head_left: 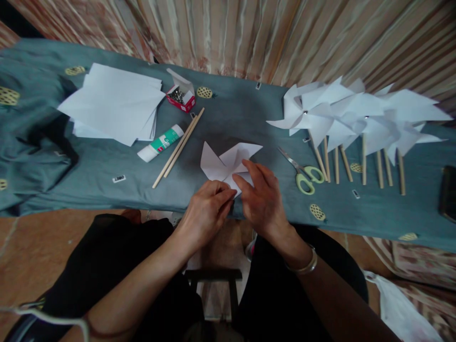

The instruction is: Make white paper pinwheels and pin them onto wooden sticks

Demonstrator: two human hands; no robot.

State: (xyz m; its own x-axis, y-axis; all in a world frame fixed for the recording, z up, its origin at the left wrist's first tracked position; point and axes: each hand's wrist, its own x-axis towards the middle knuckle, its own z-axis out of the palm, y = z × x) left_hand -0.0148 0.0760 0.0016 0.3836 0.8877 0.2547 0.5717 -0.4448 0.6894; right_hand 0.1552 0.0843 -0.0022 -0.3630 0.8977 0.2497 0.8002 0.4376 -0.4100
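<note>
A white paper pinwheel [228, 164] without a stick lies in front of me near the table's front edge, its blades folded. My left hand [210, 205] pinches its near corner between thumb and forefinger. With fingers bent and somewhat apart, my right hand [261, 197] rests on the right side of the paper; what its fingertips grip, if anything, is hard to see. Green-handled scissors [302, 173] lie to the right of that hand. Two wooden sticks [180, 147] and a glue stick [160, 143] lie to the left of the pinwheel.
A stack of white paper [116, 102] lies at the left, beside an open red box [181, 96] of small metal pins. Several finished pinwheels [342, 114] on sticks overlap at the right. A dark phone-like object [448, 192] sits at the right edge of the cloth-covered table [245, 111].
</note>
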